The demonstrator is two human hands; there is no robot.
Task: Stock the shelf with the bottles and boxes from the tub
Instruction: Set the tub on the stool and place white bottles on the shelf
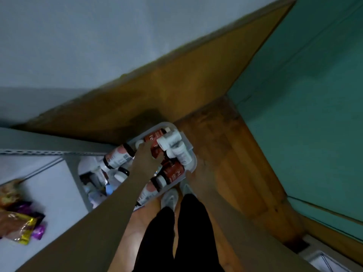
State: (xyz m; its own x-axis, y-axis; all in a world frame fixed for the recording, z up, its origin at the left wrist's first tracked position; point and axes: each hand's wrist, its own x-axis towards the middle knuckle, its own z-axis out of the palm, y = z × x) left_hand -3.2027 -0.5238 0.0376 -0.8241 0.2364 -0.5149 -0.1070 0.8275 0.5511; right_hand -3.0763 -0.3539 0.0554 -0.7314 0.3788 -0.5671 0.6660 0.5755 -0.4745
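Note:
A clear plastic tub [193, 158] stands on the wooden floor, partly under the grey metal shelf [39, 152]. It holds several white bottles [169, 141] and red-brown bottles [173, 172] lying jumbled. My left hand [146, 157] reaches down into the tub, fingers curled round a red-brown bottle [155, 139] near its middle. My right hand [189, 174] rests at the tub's near right rim; blur hides its fingers. No boxes are clearly visible.
Snack packets [19, 222] lie on the pale shelf board [51, 185] at the left. My feet in grey shoes [170, 199] stand just before the tub. A teal wall [304, 114] rises on the right, and a white object [324, 262] sits at the bottom right.

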